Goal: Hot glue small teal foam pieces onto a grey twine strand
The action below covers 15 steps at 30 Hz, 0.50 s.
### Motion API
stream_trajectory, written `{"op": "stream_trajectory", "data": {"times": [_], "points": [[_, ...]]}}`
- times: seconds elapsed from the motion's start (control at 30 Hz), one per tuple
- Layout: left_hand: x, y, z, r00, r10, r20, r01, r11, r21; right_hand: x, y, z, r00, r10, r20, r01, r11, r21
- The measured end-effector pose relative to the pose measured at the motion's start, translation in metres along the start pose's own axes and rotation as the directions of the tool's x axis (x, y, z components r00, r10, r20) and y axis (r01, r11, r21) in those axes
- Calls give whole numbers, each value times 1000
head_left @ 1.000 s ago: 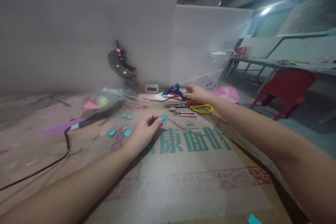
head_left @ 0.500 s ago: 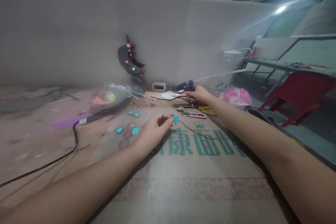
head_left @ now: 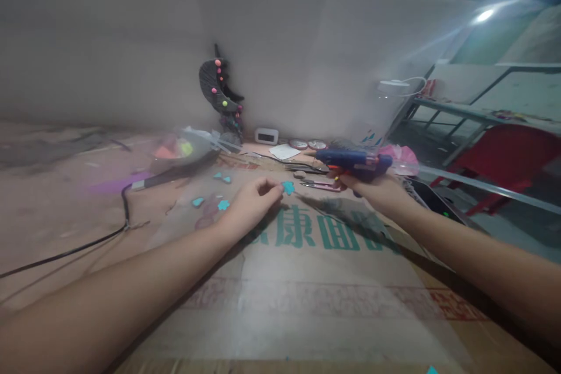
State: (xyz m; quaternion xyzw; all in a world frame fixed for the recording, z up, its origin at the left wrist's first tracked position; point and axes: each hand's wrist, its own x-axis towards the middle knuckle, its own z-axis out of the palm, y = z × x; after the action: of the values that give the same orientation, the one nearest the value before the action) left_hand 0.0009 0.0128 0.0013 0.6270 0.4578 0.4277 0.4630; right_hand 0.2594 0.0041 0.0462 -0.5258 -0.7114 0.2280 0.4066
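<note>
My left hand is closed, pinching a small turquoise flower piece between thumb and fingertips above the sheet-covered table. My right hand is wrapped round the handle of a blue hot glue gun. The gun's nozzle points left, and a long clear glue stick sticks out of its back to the right. Left of my left hand lie another turquoise flower, a turquoise drop-shaped piece and two small turquoise pieces. Pink-handled thread snips lie just left of my right hand.
A dark crescent moon with coloured pompoms leans on the wall. Near it are a small white digital clock, white paper and a clear bottle. A black cable crosses the left side. A red chair stands beyond the table.
My right hand has picked up the glue gun from the back of the table and brought it right and nearer. My left hand still pinches the flower piece. The view has shifted slightly.
</note>
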Motion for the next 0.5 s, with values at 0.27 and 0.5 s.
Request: {"op": "stream_trajectory", "data": {"times": [0.27,0.5], "points": [[-1,1,0,1000,-6,12,5,999,38,-27,16,14,996,7,-91,-23,986,-165],[-4,4,0,999,30,27,-33,994,107,-32,9,20,981,-144,131,165,972,-165]]}}
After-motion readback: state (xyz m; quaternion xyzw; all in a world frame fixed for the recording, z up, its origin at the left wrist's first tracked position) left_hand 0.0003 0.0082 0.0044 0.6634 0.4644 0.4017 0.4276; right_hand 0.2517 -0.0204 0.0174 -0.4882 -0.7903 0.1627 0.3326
